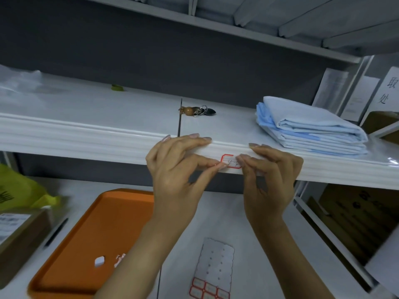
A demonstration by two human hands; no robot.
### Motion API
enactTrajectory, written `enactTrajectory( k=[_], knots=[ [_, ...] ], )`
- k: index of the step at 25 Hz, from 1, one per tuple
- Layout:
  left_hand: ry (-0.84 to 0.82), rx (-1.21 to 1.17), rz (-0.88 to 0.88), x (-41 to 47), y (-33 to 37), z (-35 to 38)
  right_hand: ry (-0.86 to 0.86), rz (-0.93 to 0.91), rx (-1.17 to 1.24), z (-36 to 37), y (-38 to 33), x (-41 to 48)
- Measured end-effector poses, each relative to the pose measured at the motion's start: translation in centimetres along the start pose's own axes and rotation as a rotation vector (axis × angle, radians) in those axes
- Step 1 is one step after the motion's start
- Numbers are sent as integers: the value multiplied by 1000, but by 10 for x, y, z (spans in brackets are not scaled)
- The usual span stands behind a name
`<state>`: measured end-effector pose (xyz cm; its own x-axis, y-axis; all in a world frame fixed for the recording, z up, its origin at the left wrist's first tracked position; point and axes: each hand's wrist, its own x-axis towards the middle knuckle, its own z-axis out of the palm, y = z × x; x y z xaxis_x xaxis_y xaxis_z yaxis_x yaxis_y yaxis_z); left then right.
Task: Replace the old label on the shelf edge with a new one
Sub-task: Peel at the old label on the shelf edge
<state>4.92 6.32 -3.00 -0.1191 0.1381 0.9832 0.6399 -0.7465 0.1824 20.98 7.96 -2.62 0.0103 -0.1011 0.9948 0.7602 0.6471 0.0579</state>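
Red-bordered label [230, 161] sat on the white shelf edge [86, 137] in the head cam. The left hand [177, 167] pinched its left end and the right hand [272, 169] pinched its right end, with the other fingers hooked over the lip. Down below, a sticker sheet [216, 264] lay beside an orange tray [92, 234].

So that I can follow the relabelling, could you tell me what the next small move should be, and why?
Probably press the label flat along the shelf edge, from the middle outward: the left hand and right hand pinch its ends, and peeled scraps lie in the orange tray.
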Motion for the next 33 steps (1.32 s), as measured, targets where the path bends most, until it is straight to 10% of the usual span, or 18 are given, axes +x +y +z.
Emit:
enactTrajectory(
  k=[33],
  knots=[
    [19,170,-122,1,13,6,-35,50,-2,-3,-7,-3]
  ],
)
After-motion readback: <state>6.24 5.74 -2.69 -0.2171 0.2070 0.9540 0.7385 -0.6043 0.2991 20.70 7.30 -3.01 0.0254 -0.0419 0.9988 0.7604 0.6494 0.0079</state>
